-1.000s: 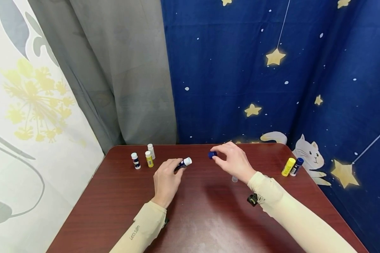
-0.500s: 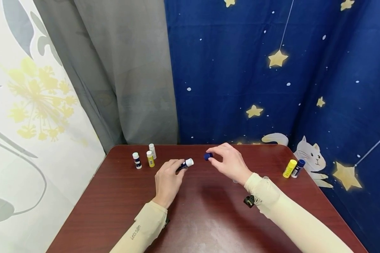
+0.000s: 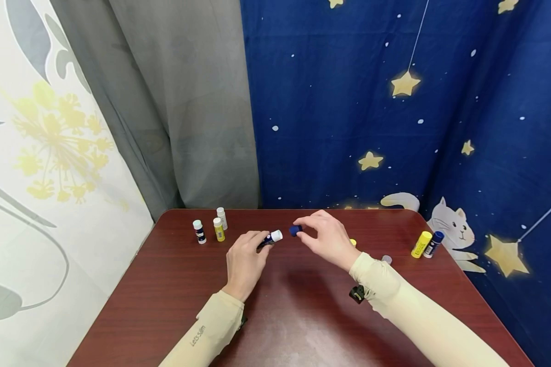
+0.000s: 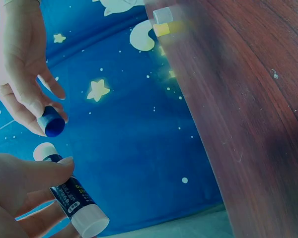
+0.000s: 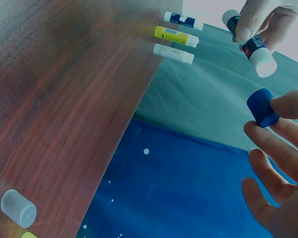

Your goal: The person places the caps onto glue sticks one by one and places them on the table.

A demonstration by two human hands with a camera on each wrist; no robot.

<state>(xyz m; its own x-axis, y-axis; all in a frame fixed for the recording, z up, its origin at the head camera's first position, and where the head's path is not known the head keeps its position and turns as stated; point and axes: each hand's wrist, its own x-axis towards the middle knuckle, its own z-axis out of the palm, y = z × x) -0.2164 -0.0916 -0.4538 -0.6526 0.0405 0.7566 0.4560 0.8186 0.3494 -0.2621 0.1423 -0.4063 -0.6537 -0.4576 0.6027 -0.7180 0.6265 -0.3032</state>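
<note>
The left hand [image 3: 247, 260] pinches a tilted glue stick [image 3: 267, 239] whose long axis runs roughly toward the blue cap [image 3: 295, 230] (near its white end [image 3: 277, 235], not touching) that the right hand [image 3: 323, 237] clamps in its fingers.

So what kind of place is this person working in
Probably a curtained-off indoor corner set up as a small workspace. The signs: a grey curtain beside a blue star-patterned curtain, and in front of them a reddish-brown table with small tubes standing on it.
</note>
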